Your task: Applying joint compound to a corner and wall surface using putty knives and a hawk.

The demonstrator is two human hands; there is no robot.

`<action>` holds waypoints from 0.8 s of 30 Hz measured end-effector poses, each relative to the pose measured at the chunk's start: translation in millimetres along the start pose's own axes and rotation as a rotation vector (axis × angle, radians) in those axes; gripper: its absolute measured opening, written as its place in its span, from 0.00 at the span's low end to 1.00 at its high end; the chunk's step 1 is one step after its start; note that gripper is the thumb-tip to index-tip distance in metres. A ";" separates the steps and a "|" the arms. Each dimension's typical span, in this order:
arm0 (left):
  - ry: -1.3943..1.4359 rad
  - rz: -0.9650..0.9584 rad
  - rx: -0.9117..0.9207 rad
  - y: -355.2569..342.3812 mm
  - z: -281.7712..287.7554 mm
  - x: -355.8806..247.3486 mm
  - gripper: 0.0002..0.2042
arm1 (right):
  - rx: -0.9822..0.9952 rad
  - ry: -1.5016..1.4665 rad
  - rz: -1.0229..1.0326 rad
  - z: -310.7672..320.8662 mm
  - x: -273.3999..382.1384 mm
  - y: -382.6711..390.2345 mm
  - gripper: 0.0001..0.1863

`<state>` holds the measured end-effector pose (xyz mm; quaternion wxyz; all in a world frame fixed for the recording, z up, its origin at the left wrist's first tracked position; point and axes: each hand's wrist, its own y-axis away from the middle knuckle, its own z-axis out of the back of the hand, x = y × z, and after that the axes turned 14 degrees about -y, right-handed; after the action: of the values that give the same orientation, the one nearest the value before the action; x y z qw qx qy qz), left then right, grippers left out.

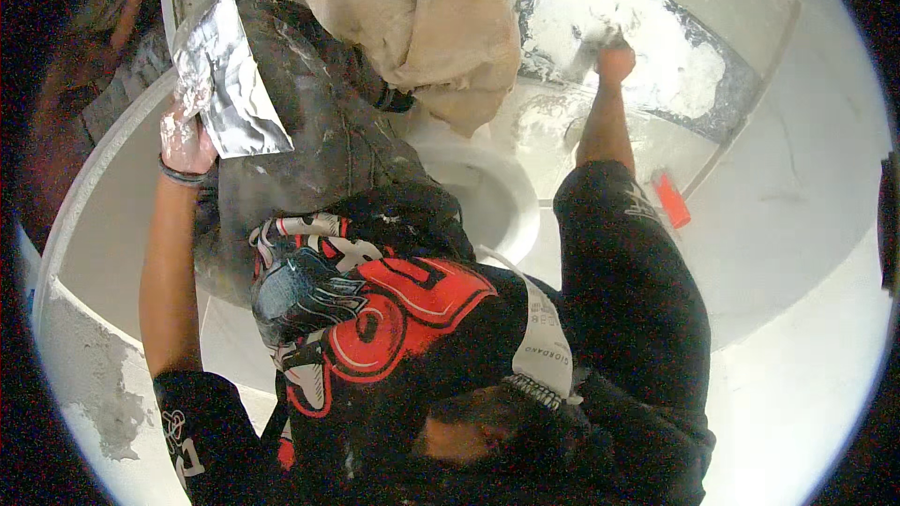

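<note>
My left hand (187, 139), smeared with white paste, is closed on the edge of a shiny, flat metal plasterer's blade (246, 89). More white paste clings to the side of the blade nearest the fingers. Far to the right, my right hand (615, 64) is closed in a fist over a patch of wet white plaster (677, 61) spread on a dark strip of the surface. A blurred grey shape shows beside that fist; what the fingers hold cannot be made out.
A crumpled tan sack or cloth (459, 37) lies between the hands at the far side. Nearer stands a round white bowl-like vessel (520, 211). An orange-red piece (672, 200) rests right of my right forearm. A curved pale rim (103, 155) runs along the left.
</note>
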<state>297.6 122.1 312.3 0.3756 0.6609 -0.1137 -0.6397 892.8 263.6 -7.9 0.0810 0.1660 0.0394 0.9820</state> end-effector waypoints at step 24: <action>-1.340 -0.946 0.221 -22.4 0.8 -6.4 0.16 | 0.348 -0.016 0.438 4.1 43.0 37.1 0.09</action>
<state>288.4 141.3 302.9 -0.1480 0.1509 -0.0855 -0.9737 848.7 234.7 13.5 -0.1627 0.1896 0.1699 0.9533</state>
